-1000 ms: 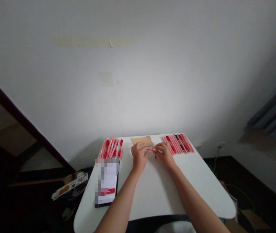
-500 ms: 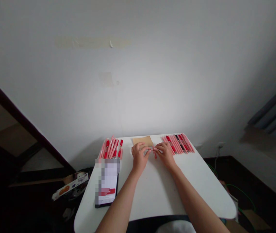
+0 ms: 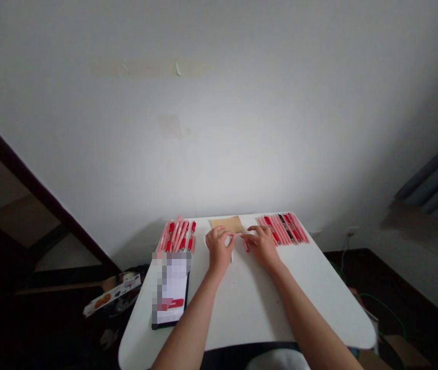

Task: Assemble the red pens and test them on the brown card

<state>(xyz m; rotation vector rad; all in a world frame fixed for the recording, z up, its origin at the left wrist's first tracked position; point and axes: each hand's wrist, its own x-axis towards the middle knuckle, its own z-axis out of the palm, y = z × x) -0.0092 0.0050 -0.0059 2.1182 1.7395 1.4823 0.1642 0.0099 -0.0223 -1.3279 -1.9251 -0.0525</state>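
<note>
My left hand point(image 3: 220, 249) is over the middle of the white table point(image 3: 249, 303), thumb and fingertips pinched together. A small pale piece shows at their tips, too small to name. Under that hand a thin white strip point(image 3: 231, 257) shows in part. Close by on the right, my right hand point(image 3: 264, 245) has its fingers apart, the tips just short of the left ones. Beneath them a short red piece point(image 3: 247, 246), like part of a pen, is partly hidden. A tan paper sheet point(image 3: 228, 223) lies just behind my hands.
Several pink and red pens point(image 3: 176, 235) are bunched at the back left. A row of pink, red and black pens point(image 3: 283, 228) lies at the back right. A phone point(image 3: 171, 293), partly blurred, rests at the left edge. The wall point(image 3: 219, 128) rises behind the table.
My fingertips have drawn apart: the left hand shifted slightly left, and the right hand's fingers spread. The white strip below the left hand has come into view.
</note>
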